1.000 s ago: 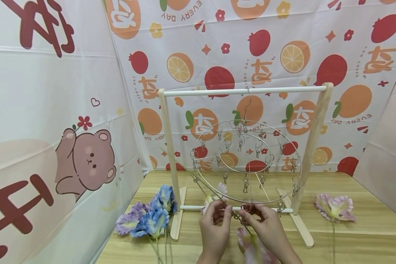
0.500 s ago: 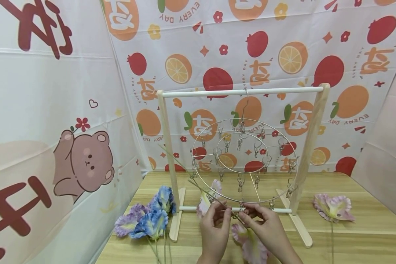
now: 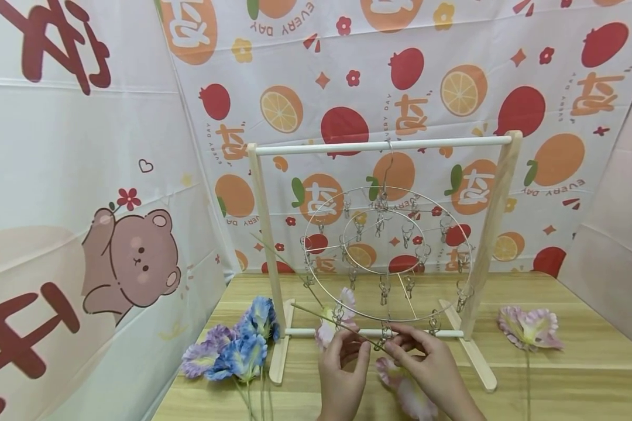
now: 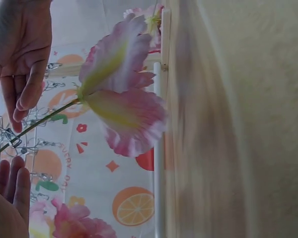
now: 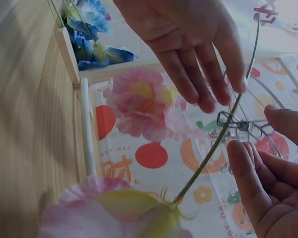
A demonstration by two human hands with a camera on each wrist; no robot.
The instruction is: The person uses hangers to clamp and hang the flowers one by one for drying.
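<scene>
In the head view my left hand [image 3: 343,374] pinches the thin green stem of a pink artificial flower [image 3: 416,397] between thumb and forefinger. My right hand [image 3: 429,362] holds a small metal clip [image 5: 242,125], thumb on one side and forefinger on the other. The right wrist view shows the stem [image 5: 204,163] crossing at the clip's jaws; whether they grip it I cannot tell. Pink and yellow petals [image 4: 124,104] fan out beyond the hands in the left wrist view. The clip hangs from a round wire hanger [image 3: 316,280] that bears several such clips.
A wooden stand [image 3: 492,251] carries the hanger on its white top bar [image 3: 316,149]. Another pink flower [image 3: 334,327] is behind the hands, near the lower bar. Blue and purple flowers [image 3: 247,351] lie left, a pink one [image 3: 529,330] right, on the wood-grain table [image 3: 584,386].
The free left end of the held stem has dipped, separating from the stem behind it. The hanger has swung slightly. Both hands stay close together at the clip.
</scene>
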